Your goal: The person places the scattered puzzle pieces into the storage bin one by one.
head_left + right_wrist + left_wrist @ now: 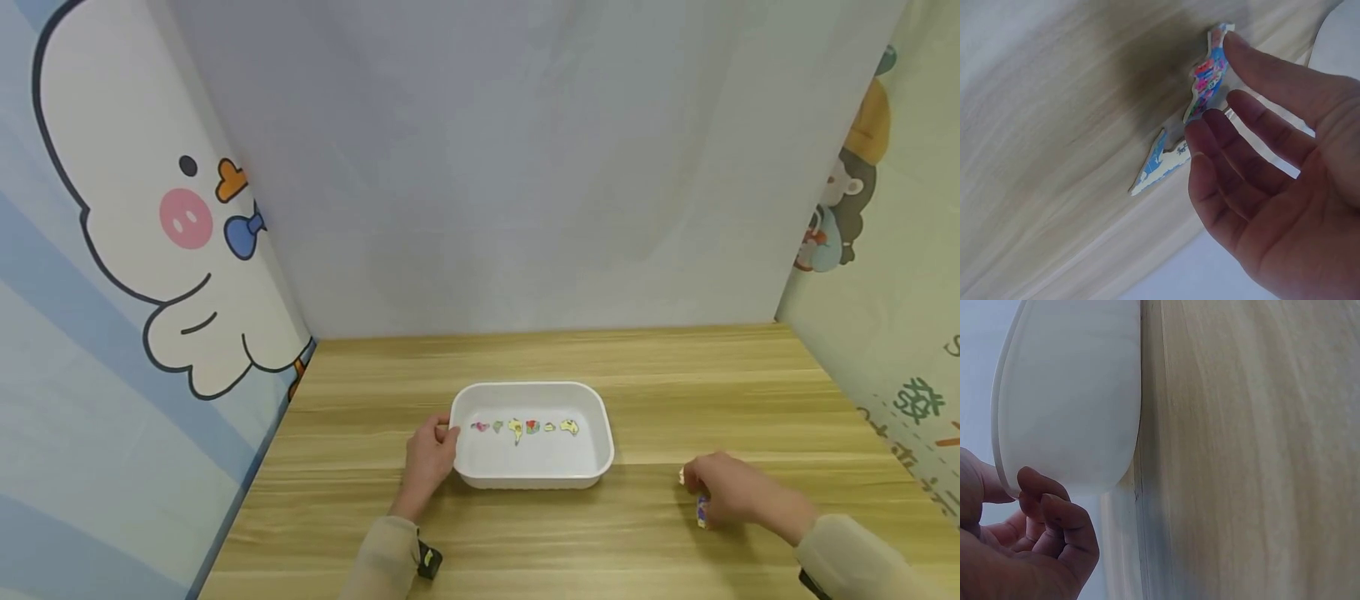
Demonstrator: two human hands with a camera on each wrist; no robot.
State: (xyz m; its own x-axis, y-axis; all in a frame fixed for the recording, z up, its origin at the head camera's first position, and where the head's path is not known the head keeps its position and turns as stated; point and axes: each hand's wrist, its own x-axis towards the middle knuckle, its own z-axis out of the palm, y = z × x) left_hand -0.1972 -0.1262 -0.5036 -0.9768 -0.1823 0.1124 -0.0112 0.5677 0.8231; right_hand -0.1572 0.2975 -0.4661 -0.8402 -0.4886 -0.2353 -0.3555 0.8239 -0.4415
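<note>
A white tray (534, 482) sits on the wooden table, with a row of several small coloured cut-out pieces (532, 427) inside. My left hand (431, 457) pinches its left rim, thumb and fingertips at the edge (1004, 456). To the right of the tray, my right hand (726, 489) is low over the table. Its thumb and curled fingers close on the two ends of a flat, multicoloured puzzle piece (1209, 76). Beside the fingertips lies a blue and cream puzzle piece (1157, 164), partly hidden by the fingers.
The wood-grain table (360, 375) ends at a pale cloth wall (525, 183) behind. Printed curtains stand on both sides, the left one with a white cartoon bird (127, 167). A small black device (429, 560) is on the left wrist.
</note>
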